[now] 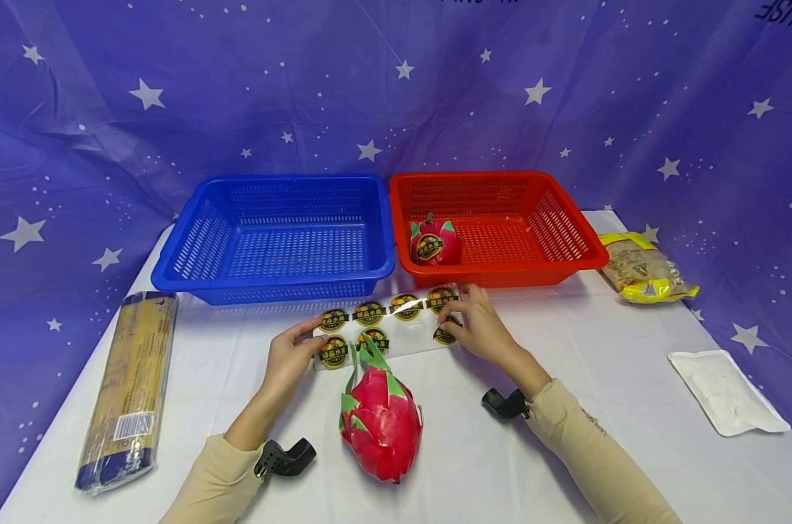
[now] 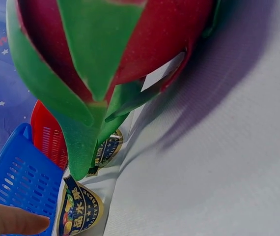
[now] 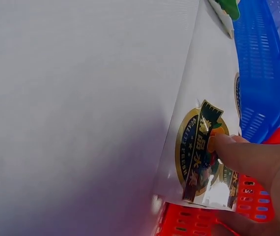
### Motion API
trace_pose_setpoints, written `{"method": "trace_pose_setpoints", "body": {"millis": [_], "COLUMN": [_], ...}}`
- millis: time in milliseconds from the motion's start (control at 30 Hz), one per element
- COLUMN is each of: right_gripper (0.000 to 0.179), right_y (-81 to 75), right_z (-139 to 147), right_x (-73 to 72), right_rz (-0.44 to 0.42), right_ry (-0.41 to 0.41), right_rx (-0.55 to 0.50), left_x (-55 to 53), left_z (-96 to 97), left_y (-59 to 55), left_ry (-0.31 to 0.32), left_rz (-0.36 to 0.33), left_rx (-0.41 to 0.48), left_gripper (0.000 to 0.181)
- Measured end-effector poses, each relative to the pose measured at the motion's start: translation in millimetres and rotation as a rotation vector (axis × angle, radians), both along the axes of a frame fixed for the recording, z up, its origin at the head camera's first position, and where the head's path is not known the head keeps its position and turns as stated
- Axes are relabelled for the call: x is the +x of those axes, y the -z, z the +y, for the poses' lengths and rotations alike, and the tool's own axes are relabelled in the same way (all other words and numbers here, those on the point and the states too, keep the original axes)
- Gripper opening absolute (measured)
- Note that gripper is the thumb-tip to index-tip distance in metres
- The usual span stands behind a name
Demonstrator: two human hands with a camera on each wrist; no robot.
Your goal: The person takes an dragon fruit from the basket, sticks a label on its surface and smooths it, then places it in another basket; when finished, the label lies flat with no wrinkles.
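Note:
A clear sheet of round black-and-gold stickers [image 1: 409, 340] stretches between the two hands in the head view. My left hand [image 1: 288, 358] pinches its left end between thumb and forefinger. At the right end, my right hand [image 1: 484, 326] grips the sheet. In the right wrist view its thumb [image 3: 248, 155] lies on a sticker [image 3: 191, 150], with other fingers behind the sheet. A large red dragon fruit [image 1: 384, 426] with green leaf tips lies just in front, its leaves overlapping the sheet. From the left wrist, the fruit's green leaves [image 2: 98, 44] hide much of the stickers.
Behind the sheet stand a blue basket [image 1: 271, 285] and a red basket [image 1: 501, 276]. A smaller stickered dragon fruit [image 1: 438, 244] sits in the red one. A long noodle-like packet [image 1: 130, 386] lies left; a yellow bag [image 1: 645, 269] and a white pouch [image 1: 726, 393] lie right.

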State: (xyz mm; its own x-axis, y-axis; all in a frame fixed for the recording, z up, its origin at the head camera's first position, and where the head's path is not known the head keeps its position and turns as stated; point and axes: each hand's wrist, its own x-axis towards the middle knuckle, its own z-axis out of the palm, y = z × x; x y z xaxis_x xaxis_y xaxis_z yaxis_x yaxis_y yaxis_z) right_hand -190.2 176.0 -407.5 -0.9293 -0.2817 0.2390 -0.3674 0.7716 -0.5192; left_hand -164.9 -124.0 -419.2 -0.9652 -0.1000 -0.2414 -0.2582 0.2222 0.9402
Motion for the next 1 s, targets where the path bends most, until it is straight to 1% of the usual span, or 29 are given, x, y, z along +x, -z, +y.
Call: {"method": "trace_pose_setpoints", "body": {"millis": [133, 300, 467, 700, 833, 1000], "right_gripper": [0.007, 0.007, 0.006, 0.005, 0.005, 0.006], "right_y": [0.4, -0.4, -1.6, -1.9, -2.3, -0.9], "right_z": [0.7, 1.4, 0.6, -1.0, -0.9, -0.1], "right_x": [-0.1, 1.0, 2.2, 2.6, 2.6, 1.7], "right_rz": [0.063, 0.11, 0.131, 0.138, 0.145, 0.123], "right_ry": [0.007, 0.03, 0.042, 0.053, 0.027, -0.033], "right_rx": [0.03, 0.074, 0.099, 0.128, 0.16, 0.164], "left_x": [-0.1, -0.1, -0.2, 0.1, -0.1, 0.4], "left_z": [0.0, 0.0, 0.2, -0.4, 0.0, 0.6], "left_y": [-0.6, -0.7, 0.1, 0.8, 1.5, 1.9], "left_ry": [-0.004, 0.0, -0.003, 0.004, -0.002, -0.006], "left_rz": [0.001, 0.005, 0.012, 0.013, 0.014, 0.015], "left_rx": [-0.009, -0.013, -0.009, -0.017, -0.015, -0.018], "left_gripper": [0.042, 0.042, 0.042, 0.042, 0.042, 0.043]}}
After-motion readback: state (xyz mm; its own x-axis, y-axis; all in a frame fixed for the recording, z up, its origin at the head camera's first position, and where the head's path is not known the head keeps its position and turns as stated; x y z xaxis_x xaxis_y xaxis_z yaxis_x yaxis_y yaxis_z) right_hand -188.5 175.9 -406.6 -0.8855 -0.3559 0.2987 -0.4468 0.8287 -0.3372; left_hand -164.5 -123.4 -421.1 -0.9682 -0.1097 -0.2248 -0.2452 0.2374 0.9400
